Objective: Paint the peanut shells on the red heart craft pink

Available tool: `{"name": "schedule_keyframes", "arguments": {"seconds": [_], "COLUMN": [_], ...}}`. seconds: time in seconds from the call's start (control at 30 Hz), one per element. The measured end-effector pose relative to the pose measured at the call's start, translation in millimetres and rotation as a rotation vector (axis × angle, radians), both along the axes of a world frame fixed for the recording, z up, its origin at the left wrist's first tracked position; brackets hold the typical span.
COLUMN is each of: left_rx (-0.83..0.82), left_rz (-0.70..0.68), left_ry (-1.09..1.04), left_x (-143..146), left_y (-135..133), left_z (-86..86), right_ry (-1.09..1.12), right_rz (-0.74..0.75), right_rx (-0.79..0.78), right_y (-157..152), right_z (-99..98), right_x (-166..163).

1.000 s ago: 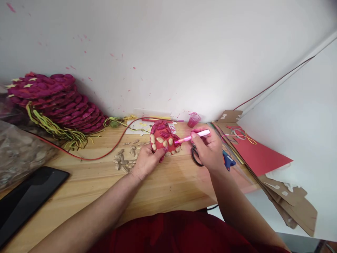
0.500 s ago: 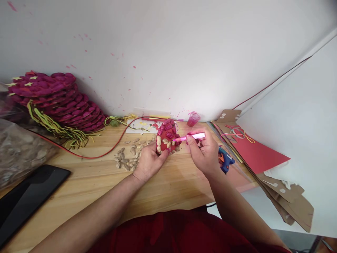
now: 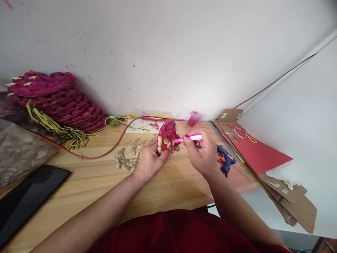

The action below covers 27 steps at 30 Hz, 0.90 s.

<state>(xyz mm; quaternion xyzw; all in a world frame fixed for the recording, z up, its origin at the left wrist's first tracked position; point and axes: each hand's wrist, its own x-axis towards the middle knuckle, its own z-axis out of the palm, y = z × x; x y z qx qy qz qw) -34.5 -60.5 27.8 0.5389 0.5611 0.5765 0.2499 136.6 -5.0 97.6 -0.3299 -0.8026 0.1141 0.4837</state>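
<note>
My left hand grips a red disc by its lower left edge, fingers behind and thumb in front. Peanuts are fixed around and across the disc; the upper ones are coated pink and the lower ones are bare tan. Pinched in my right hand is a paintbrush with a white handle and a pink-stained front end. Its tip touches or nearly touches the peanuts in the disc's middle. Loose peanuts lie on the table left of the disc. A cup of pink paint stands behind my right hand.
Pink peanut-covered discs are stacked at the left, beside a bag of peanuts and a black phone. A red cord crosses the table. A blue glue gun, red card and cardboard sit right.
My right hand and the brush have shifted slightly left, with the tip moving a little across the disc's peanuts. My left hand keeps its hold on the disc almost unmoved.
</note>
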Motion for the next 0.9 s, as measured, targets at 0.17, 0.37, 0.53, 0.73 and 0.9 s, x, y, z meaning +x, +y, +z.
{"name": "schedule_keyframes", "arguments": {"seconds": [0.17,0.37,0.53,0.73,0.9], "left_rx": [-0.034,-0.02,-0.047,-0.037,-0.076], "left_rz": [-0.009,-0.013,-0.017,-0.035,-0.038], "left_ry": [-0.019,-0.016,-0.021,-0.073,-0.148], "left_x": [-0.2,-0.2,-0.5,-0.2,-0.4], "left_y": [0.3,0.3,0.0,0.1,0.3], "left_z": [-0.7,-0.5,0.9,1.5,5.8], "right_ry": [0.019,-0.018,-0.004,0.025,0.041], "right_rz": [-0.016,0.014,-0.012,0.05,0.022], "right_rx": [0.014,0.051,0.036,0.003,0.008], "right_y": [3.0,1.1,3.6,4.3,4.4], "right_z": [1.1,0.2,0.0,-1.6,-3.2], "right_x": [2.7,1.2,4.1,2.6,3.8]}}
